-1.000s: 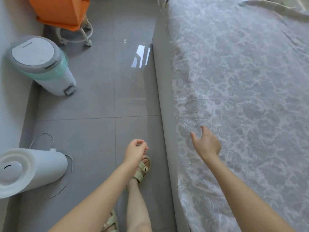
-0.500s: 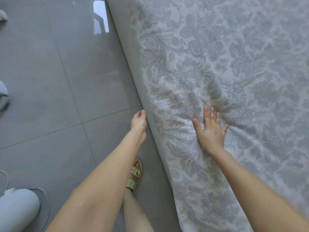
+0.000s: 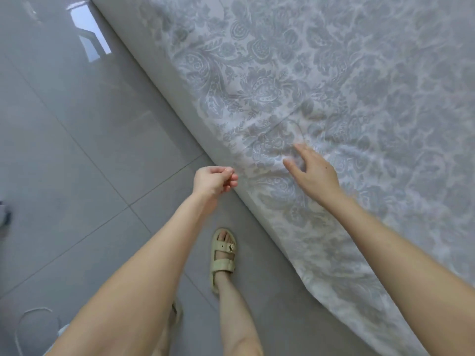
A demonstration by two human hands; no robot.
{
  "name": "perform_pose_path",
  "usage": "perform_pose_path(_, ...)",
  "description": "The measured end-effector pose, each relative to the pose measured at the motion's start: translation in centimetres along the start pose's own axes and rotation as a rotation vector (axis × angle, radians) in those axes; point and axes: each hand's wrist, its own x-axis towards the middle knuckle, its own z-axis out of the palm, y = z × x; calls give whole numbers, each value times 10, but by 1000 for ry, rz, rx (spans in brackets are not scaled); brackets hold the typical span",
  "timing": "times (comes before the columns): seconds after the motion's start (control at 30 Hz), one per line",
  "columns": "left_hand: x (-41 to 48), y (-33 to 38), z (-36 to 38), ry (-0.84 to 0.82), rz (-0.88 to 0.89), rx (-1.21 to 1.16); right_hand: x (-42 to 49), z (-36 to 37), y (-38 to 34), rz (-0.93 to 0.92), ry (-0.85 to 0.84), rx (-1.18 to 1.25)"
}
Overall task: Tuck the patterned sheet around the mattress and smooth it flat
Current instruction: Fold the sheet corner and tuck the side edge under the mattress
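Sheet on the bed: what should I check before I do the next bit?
1. Patterned sheet flat beside the right hand: not ok, creases there.
2. Right hand open over the sheet: ok.
3. Left hand has a grip on the sheet edge: cannot tell, fingers curled beside it.
4. Edge tucked along the grey side of the bed: not ok, the near part hangs loose.
5. Sandal apart from the hanging cloth: ok.

One sheet (image 3: 334, 86), two hands (image 3: 214, 182) (image 3: 314, 173).
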Motion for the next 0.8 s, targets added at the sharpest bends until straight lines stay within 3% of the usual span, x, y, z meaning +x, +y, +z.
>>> perform_pose_path(0.17, 4, -8, -6, 57, -79, 99, -26, 14, -23, -3, 93, -284)
perform_pose_path(0.3, 28, -15, 19, 42, -44, 89, 1, 16, 8, 135, 73, -486)
perform_pose_path(0.47, 54, -10, 46, 21, -102, -196, 27, 33, 44, 252, -92, -233)
perform_pose_path(0.57, 54, -9, 38, 138, -61, -65, 32, 34, 45, 252, -92, -177)
perform_pose_path(0.8, -2, 9, 14, 159, 160, 78, 23, 21, 33, 268, -117, -102)
